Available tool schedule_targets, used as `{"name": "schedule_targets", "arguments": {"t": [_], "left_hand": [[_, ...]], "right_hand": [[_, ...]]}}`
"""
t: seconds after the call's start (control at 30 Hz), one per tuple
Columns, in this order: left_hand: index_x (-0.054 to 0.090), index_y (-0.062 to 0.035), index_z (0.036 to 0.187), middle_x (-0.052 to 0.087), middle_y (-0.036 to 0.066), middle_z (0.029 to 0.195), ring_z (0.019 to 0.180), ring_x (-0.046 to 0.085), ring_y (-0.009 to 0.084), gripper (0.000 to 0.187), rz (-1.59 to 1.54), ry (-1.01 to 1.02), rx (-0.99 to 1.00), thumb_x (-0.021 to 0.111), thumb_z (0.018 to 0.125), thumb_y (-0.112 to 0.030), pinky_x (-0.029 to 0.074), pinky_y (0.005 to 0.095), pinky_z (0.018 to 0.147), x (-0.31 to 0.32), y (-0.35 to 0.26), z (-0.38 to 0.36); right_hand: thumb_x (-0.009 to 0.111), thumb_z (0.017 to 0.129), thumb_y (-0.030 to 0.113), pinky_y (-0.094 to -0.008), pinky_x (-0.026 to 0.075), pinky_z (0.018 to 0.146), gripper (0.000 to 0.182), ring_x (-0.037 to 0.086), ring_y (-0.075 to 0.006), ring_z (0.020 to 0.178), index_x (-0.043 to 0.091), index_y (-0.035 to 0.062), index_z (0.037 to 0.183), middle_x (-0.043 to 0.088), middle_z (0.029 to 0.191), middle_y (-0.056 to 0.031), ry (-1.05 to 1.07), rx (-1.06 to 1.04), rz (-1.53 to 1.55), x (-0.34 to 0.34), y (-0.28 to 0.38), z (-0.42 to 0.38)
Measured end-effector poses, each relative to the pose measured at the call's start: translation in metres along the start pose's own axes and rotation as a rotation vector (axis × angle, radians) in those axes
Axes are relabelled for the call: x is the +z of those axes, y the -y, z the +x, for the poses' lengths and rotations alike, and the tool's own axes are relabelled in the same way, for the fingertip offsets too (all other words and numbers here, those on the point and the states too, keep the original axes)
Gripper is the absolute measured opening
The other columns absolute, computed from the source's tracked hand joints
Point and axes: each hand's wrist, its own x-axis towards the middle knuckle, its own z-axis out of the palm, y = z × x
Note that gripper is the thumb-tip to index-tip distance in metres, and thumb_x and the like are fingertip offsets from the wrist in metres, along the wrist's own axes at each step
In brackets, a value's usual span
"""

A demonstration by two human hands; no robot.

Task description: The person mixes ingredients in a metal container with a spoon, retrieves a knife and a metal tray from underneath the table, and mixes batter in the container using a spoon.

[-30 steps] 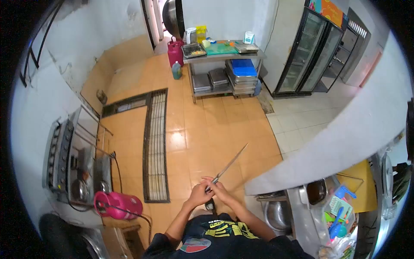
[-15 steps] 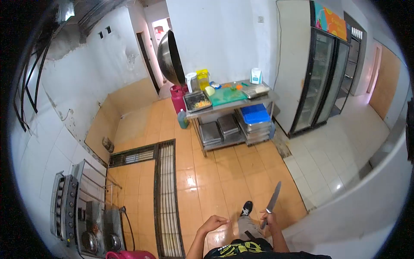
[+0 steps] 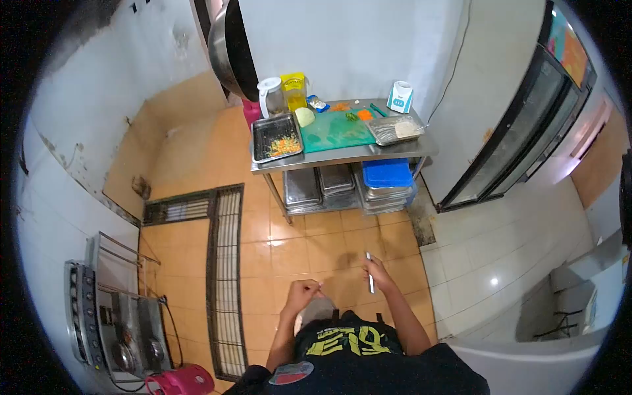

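My right hand [image 3: 376, 270] is closed around a knife [image 3: 370, 284], which shows as a thin, nearly edge-on strip. To its left my left hand [image 3: 303, 293] is curled closed, with nothing visible in it. Both hands are above the floor in front of my body, apart from the steel table [image 3: 342, 157]. On that table lie a green cutting board [image 3: 336, 135], a dark tray [image 3: 264, 135] with diced vegetables [image 3: 285, 145], a pale round vegetable [image 3: 304, 117], orange pieces [image 3: 365, 114] and a metal tray [image 3: 388, 133] with something whitish in it.
Stacked trays and a blue tray [image 3: 386, 173] fill the lower shelf. A big wok [image 3: 227, 56] stands behind the table's left end. Floor grating [image 3: 227, 276] runs along the left, near a stove [image 3: 128, 336] and a pink gas cylinder [image 3: 187, 380]. A glass-door fridge [image 3: 520, 125] stands right.
The table now appears nearer. Both hands sit higher in view, and the knife has turned from showing its broad blade to nearly edge-on. My left hand has stayed curled.
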Motion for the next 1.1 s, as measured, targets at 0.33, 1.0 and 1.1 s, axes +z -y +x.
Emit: {"name": "schedule_targets", "arguments": {"t": [0.33, 1.0, 1.1], "left_hand": [[0.057, -0.0035, 0.138, 0.072, 0.01, 0.112, 0.097, 0.068, 0.016, 0.046, -0.151, -0.057, 0.084, 0.065, 0.093, -0.001, 0.054, 0.0298, 0.085, -0.056, -0.001, 0.209], [0.063, -0.0055, 0.128, 0.069, 0.013, 0.118, 0.096, 0.069, 0.0252, 0.035, 0.296, -0.065, 0.122, 0.068, 0.093, -0.013, 0.055, 0.0356, 0.081, -0.139, -0.11, 0.528], [0.063, -0.0057, 0.129, 0.071, 0.012, 0.109, 0.091, 0.069, 0.0229, 0.036, 0.224, 0.003, 0.056, 0.067, 0.094, -0.015, 0.055, 0.0355, 0.079, -0.107, -0.153, 0.552]], "right_hand": [[0.051, 0.097, 0.012, -0.0271, 0.049, 0.058, 0.029, 0.054, -0.0085, 0.073, 0.053, 0.0059, 0.125, 0.054, 0.085, 0.0002, 0.159, -0.061, -0.116, 0.038, 0.133, 0.239], [0.057, 0.102, 0.027, -0.0321, 0.046, 0.1, 0.042, 0.055, -0.0164, 0.119, 0.054, 0.0049, 0.138, 0.061, 0.127, -0.0099, 0.567, -0.081, -0.243, 0.0, 0.31, 0.432], [0.055, 0.104, 0.031, -0.0323, 0.048, 0.098, 0.044, 0.057, -0.0171, 0.116, 0.053, 0.0037, 0.138, 0.062, 0.124, -0.0087, 0.745, -0.314, -0.425, -0.079, 0.35, 0.407]]}}
